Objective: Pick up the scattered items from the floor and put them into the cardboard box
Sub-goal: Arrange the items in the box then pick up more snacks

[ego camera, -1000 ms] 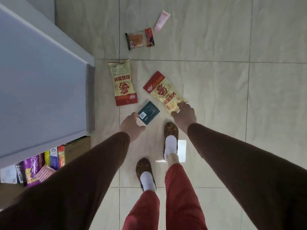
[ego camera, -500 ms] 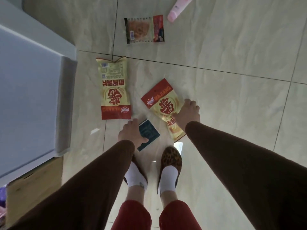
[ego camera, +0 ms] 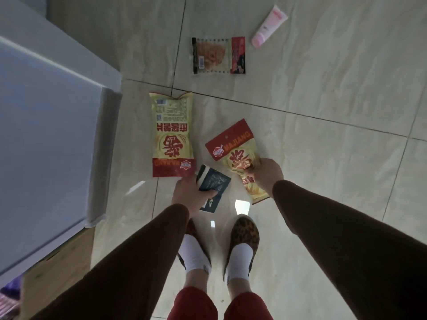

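Left hand (ego camera: 188, 196): I see my fingers wrapped around the dark packet (ego camera: 213, 184), just below the flat chip bag (ego camera: 172, 135).
Right hand (ego camera: 268, 175): pinching the second chip bag (ego camera: 233, 153), right of the flat one.
Cardboard box (ego camera: 57, 269): lower left, probably partly hidden.

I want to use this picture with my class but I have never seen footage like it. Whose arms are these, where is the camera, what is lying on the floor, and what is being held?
The camera sits on a person's head, looking down past brown sleeves at their own feet. No robot here. The left hand grips a small dark packet. The right hand pinches a yellow and red snack bag. On the tiled floor lie a second yellow snack bag, a clear snack packet and a pink tube. The cardboard box shows partly at lower left, beneath a white surface.
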Action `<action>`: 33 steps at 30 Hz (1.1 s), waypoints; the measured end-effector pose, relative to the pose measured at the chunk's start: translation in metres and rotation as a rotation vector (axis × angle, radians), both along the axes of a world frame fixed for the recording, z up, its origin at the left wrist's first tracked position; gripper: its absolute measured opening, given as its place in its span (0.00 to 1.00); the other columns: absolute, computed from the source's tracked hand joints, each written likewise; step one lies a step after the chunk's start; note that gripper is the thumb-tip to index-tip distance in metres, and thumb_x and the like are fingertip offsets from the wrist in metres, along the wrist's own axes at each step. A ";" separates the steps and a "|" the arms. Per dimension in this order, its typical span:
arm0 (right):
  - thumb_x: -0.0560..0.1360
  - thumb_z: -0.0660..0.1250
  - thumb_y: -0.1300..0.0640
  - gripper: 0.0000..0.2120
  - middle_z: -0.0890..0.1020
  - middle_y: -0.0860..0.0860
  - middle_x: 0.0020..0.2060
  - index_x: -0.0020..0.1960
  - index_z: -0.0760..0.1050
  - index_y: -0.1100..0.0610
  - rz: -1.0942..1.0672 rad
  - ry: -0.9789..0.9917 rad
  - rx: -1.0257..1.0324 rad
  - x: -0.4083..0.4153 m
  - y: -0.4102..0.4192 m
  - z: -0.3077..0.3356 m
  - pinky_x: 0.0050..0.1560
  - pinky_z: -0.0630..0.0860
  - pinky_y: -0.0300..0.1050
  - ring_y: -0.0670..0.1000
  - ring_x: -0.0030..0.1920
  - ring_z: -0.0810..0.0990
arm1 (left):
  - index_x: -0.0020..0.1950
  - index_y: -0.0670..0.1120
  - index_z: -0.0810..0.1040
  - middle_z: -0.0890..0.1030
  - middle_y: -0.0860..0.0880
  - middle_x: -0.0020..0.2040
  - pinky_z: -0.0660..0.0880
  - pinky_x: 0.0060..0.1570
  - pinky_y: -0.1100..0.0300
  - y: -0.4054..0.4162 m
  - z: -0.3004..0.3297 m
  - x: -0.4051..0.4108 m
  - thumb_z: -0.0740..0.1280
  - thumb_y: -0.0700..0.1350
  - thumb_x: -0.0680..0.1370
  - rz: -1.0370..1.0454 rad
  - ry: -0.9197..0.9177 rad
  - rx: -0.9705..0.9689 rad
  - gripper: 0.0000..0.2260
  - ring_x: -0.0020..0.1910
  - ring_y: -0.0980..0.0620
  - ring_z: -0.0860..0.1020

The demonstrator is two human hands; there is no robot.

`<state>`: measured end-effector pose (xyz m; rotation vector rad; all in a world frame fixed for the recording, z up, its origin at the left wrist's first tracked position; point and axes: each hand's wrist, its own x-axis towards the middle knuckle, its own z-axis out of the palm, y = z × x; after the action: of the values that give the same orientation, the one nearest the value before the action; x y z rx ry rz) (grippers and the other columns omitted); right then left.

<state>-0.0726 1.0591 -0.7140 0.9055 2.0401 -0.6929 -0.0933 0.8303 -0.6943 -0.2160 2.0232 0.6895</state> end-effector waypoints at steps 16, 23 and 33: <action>0.76 0.70 0.47 0.27 0.75 0.57 0.67 0.72 0.71 0.55 0.277 0.351 -0.007 -0.288 0.001 0.008 0.68 0.73 0.61 0.60 0.68 0.73 | 0.74 0.45 0.71 0.63 0.44 0.74 0.67 0.71 0.44 -0.013 -0.010 -0.158 0.75 0.65 0.68 0.189 0.128 -0.161 0.40 0.71 0.40 0.65; 0.77 0.70 0.47 0.30 0.61 0.55 0.79 0.75 0.69 0.56 0.548 0.291 0.091 -0.327 0.001 -0.042 0.75 0.62 0.62 0.62 0.76 0.62 | 0.71 0.51 0.73 0.63 0.44 0.74 0.69 0.66 0.45 0.012 -0.047 -0.149 0.72 0.66 0.70 0.156 0.233 -0.304 0.35 0.67 0.40 0.69; 0.80 0.64 0.51 0.15 0.84 0.50 0.56 0.66 0.72 0.52 0.115 0.402 -0.124 -0.281 0.026 0.007 0.57 0.72 0.47 0.54 0.57 0.82 | 0.61 0.50 0.77 0.81 0.49 0.50 0.80 0.51 0.47 0.047 -0.011 -0.182 0.74 0.64 0.67 0.233 0.225 -0.073 0.28 0.49 0.48 0.80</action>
<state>-0.3534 1.0855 -0.7074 0.6064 2.3461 -0.9871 -0.2750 0.8768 -0.7054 -0.4392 2.2633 0.8149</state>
